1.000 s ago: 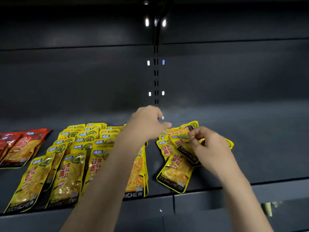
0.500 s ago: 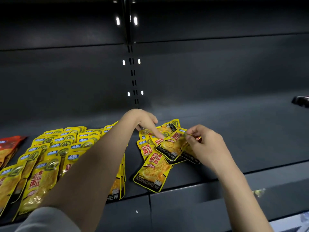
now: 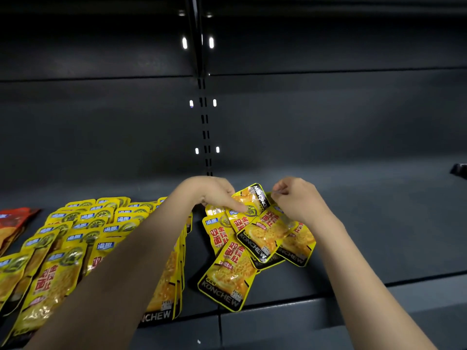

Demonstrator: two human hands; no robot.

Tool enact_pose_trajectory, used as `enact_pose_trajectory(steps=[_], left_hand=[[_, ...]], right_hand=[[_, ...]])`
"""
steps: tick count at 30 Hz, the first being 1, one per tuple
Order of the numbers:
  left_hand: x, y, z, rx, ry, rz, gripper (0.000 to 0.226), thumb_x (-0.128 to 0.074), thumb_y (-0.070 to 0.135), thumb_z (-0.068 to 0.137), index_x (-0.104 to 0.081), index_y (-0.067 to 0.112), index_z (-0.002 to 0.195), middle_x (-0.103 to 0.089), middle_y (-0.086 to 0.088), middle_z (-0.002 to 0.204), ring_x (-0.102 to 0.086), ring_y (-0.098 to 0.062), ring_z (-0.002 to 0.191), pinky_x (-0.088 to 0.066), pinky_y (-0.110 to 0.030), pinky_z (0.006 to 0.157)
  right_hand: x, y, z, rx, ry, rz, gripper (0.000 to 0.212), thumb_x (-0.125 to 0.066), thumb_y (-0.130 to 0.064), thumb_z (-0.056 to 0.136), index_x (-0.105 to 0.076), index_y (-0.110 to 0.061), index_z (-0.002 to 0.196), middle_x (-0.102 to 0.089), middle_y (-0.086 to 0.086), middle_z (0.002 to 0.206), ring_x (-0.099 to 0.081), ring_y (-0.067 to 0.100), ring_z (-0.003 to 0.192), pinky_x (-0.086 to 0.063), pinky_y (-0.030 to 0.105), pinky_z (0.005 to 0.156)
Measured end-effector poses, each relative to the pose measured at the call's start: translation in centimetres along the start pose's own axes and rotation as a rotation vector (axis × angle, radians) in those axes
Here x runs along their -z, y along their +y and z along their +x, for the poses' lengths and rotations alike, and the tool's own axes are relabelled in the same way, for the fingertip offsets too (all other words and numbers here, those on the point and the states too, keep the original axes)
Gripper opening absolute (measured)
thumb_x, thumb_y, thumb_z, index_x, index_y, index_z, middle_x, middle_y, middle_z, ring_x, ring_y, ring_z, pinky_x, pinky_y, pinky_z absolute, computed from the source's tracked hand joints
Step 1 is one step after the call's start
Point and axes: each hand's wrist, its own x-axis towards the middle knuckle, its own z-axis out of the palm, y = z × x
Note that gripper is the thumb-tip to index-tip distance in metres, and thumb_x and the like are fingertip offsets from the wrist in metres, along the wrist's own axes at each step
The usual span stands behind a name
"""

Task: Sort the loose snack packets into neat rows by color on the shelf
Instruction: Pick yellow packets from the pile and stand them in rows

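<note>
Two bare arms reaching over a dark shelf (image 3: 366, 238), both hands down at a messy little pile of yellow packets (image 3: 255, 238) near the middle. Packets in that pile lying every which way — some slanted, some on top of others, one flipped so its back shows (image 3: 255, 195).

Left hand (image 3: 214, 194) over the top left of the pile, one finger stretched out and pressing flat on a packet, the other fingers curled under. Right hand (image 3: 295, 198) at the top right of the pile, fingers bent in tight, pinching the top edge of a tilted yellow packet (image 3: 267, 233) that rests across the others. Front packet of the pile (image 3: 227, 276) reaching close to the shelf's front lip, slanted to the left.

To the left, partly behind the left arm — neat rows of yellow packets (image 3: 83, 228), overlapping like roof tiles from back to front. Further left, at the picture's edge, a few red packets (image 3: 12, 223) lying beside the yellow rows. Right part of the shelf just dark metal. Behind it all, a dark back wall with a slotted post (image 3: 204, 122) running up the middle.
</note>
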Motion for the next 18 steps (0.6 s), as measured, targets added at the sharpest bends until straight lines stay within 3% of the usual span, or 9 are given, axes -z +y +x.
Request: enact_pose_trajectory(steps=[2, 4, 8, 10, 12, 15, 18], left_hand=[[0.3, -0.2, -0.7, -0.016, 0.09, -0.021, 0.035, -0.058, 0.046, 0.089, -0.05, 0.016, 0.073, -0.044, -0.002, 0.074, -0.036, -0.019, 0.07, -0.03, -0.03, 0.063], [0.7, -0.3, -1.6, -0.039, 0.198, -0.039, 0.024, -0.055, 0.037, 0.093, -0.053, 0.015, 0.084, -0.046, -0.004, 0.081, -0.038, -0.018, 0.072, -0.032, -0.028, 0.062], [1.7, -0.4, -3.8, -0.05, 0.448, -0.175, 0.021, -0.053, 0.027, 0.095, -0.058, 0.007, 0.091, -0.044, -0.005, 0.071, -0.039, -0.019, 0.063, -0.031, -0.027, 0.056], [1.8, -0.6, -5.2, -0.048, 0.583, -0.287, 0.014, -0.053, 0.021, 0.095, -0.058, 0.009, 0.091, -0.045, -0.004, 0.066, -0.041, -0.02, 0.06, -0.031, -0.026, 0.053], [1.2, -1.0, -6.8, -0.018, 0.695, -0.414, 0.004, -0.052, 0.016, 0.094, -0.055, 0.018, 0.095, -0.056, -0.003, 0.076, -0.048, -0.018, 0.062, -0.034, -0.025, 0.051], [-0.8, -1.6, -9.2, 0.0, 0.724, -0.684, 0.018, -0.055, 0.011, 0.092, -0.05, 0.021, 0.105, -0.064, -0.001, 0.089, -0.054, -0.012, 0.061, -0.038, -0.021, 0.049], [-2.9, -1.8, -10.6, 0.007, 0.753, -0.853, 0.034, -0.062, 0.008, 0.086, -0.05, 0.021, 0.114, -0.069, -0.001, 0.094, -0.061, -0.013, 0.066, -0.042, -0.021, 0.053]], right_hand=[[0.2, -0.2, 1.0, -0.002, -0.002, -0.03, 0.009, -0.053, -0.018, 0.088, -0.056, -0.026, 0.085, -0.067, 0.005, 0.107, -0.059, 0.025, 0.105, -0.047, 0.031, 0.09], [0.4, -0.3, 1.9, -0.002, -0.005, -0.067, 0.012, -0.052, -0.015, 0.087, -0.057, -0.026, 0.085, -0.066, 0.006, 0.11, -0.058, 0.026, 0.108, -0.046, 0.03, 0.09], [-0.2, -0.1, 3.9, -0.069, -0.049, -0.156, 0.019, -0.05, -0.018, 0.086, -0.064, -0.017, 0.099, -0.063, 0.011, 0.118, -0.056, 0.032, 0.111, -0.045, 0.029, 0.086], [-0.6, 0.0, 4.7, -0.131, -0.109, -0.222, 0.029, -0.054, -0.027, 0.085, -0.064, -0.014, 0.109, -0.061, 0.011, 0.121, -0.057, 0.032, 0.11, -0.046, 0.03, 0.084], [-0.8, 0.0, 5.3, -0.185, -0.18, -0.278, 0.044, -0.063, -0.045, 0.08, -0.062, -0.015, 0.112, -0.06, 0.008, 0.122, -0.057, 0.03, 0.112, -0.046, 0.031, 0.086], [-1.2, -0.3, 5.5, -0.253, -0.313, -0.314, 0.085, -0.071, -0.07, 0.06, -0.055, -0.017, 0.124, -0.056, 0.001, 0.13, -0.055, 0.026, 0.117, -0.046, 0.035, 0.097], [-1.6, -0.7, 5.4, -0.26, -0.427, -0.389, 0.092, -0.068, -0.069, 0.067, -0.046, -0.012, 0.137, -0.047, 0.005, 0.142, -0.049, 0.027, 0.127, -0.042, 0.037, 0.103]])
